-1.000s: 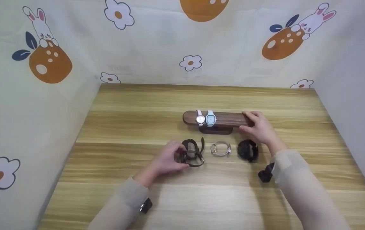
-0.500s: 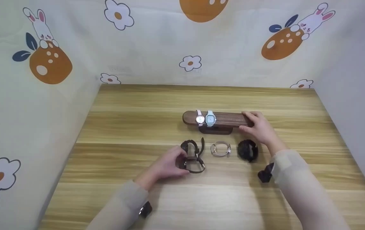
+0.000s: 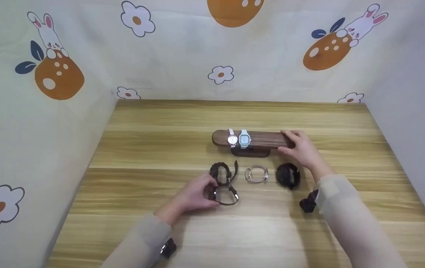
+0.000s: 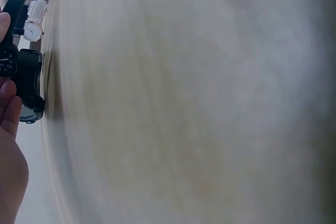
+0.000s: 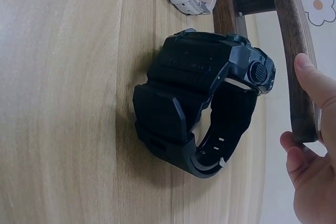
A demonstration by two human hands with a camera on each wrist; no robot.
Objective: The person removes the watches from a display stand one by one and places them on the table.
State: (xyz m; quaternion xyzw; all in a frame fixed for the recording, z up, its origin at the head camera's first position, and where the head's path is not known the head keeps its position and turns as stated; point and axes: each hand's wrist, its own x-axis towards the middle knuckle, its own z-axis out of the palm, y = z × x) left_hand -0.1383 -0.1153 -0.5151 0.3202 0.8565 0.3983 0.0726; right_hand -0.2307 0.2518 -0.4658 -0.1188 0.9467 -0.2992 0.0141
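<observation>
Left hand (image 3: 194, 194) is curled around the black-strapped wristwatch (image 3: 228, 204), which has been drawn nearer, from overlapping the second black wristwatch (image 3: 214, 171) in view to its near side. The wooden watch stand (image 3: 270, 140) remains gripped at its right end by the right hand (image 3: 304, 150).

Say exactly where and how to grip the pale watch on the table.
Probably best: come from above and pinch the pale watch at its left end, thumb outside the loop, a finger inside. It lies on its side with the loop opening upward, the dial facing left, and gaps on both sides.
</observation>
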